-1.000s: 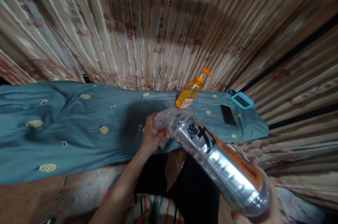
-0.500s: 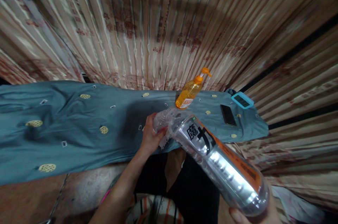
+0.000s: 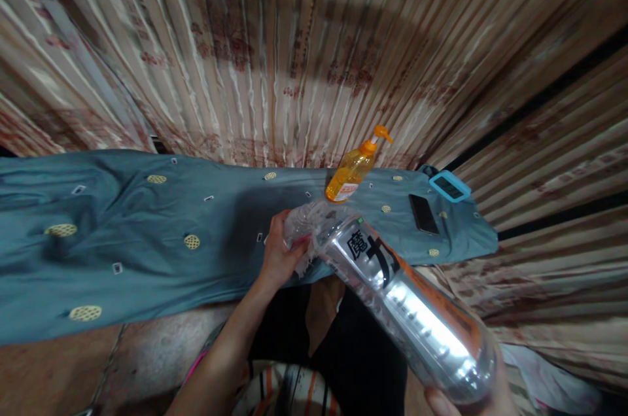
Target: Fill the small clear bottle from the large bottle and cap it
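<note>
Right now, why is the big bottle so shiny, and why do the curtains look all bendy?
In the head view, a light glares as a white streak along the big clear bottle held at its base by the right hand; the wide lens bows the striped curtains and blurs them toward the edges; a broad dark shadow crosses the curtains near the top, while the orange pump bottle looks fairly sharp.

We seem to be in a home, in a lived-in domestic corner. Striped, patterned curtains (image 3: 304, 56) hang in folds across the whole background. Before us lies a surface draped with a teal cloth (image 3: 147, 233) dotted with small yellow motifs. On it stand an orange pump bottle (image 3: 352, 171), a dark phone (image 3: 424, 214) and a small blue-framed device (image 3: 450, 186), all household things.
</note>
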Demonstrator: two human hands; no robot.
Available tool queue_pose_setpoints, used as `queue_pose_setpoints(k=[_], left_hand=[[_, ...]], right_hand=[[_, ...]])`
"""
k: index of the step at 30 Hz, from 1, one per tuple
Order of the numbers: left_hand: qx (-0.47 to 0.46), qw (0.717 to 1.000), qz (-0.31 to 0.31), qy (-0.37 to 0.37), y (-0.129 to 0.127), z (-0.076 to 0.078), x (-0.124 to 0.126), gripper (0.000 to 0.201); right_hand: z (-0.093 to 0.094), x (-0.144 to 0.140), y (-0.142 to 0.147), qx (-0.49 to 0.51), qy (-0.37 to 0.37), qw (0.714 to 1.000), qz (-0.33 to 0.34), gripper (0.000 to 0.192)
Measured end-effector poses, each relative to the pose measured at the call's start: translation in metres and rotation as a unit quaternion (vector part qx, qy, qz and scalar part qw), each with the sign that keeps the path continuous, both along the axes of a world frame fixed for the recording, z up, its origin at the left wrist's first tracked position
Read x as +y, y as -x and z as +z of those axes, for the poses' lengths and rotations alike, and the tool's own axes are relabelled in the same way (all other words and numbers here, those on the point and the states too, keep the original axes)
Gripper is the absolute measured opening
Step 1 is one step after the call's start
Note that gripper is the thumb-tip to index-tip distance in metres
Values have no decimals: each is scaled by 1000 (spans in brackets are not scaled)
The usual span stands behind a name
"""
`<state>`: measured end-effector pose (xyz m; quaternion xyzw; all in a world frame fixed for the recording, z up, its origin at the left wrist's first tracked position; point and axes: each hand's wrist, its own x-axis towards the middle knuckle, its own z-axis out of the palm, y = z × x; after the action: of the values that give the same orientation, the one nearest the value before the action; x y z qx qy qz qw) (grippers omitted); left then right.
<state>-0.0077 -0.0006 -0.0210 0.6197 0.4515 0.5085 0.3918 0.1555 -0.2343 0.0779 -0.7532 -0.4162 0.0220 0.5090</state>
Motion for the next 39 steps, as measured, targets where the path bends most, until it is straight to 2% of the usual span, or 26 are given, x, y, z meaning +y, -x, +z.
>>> queue_pose_setpoints(k=[7, 18, 30, 35, 39], left_hand=[[-7, 1000, 0, 10, 0, -1, 0, 59], [-4, 1000, -1, -1, 0, 0, -1, 58], [3, 1000, -13, 6, 1, -1, -1, 58], [-1, 1000, -13, 5, 2, -1, -1, 58], [1, 1000, -12, 3, 2, -1, -1, 58]], right_hand=[[5, 4, 2, 22, 6, 999, 23, 93], [2, 1, -4, 27, 7, 999, 21, 107], [-1, 3, -12, -48, -19, 999, 5, 108], [-5, 1, -17, -76, -33, 996, 19, 100], [-15, -6, -32, -87, -40, 994, 58, 105]])
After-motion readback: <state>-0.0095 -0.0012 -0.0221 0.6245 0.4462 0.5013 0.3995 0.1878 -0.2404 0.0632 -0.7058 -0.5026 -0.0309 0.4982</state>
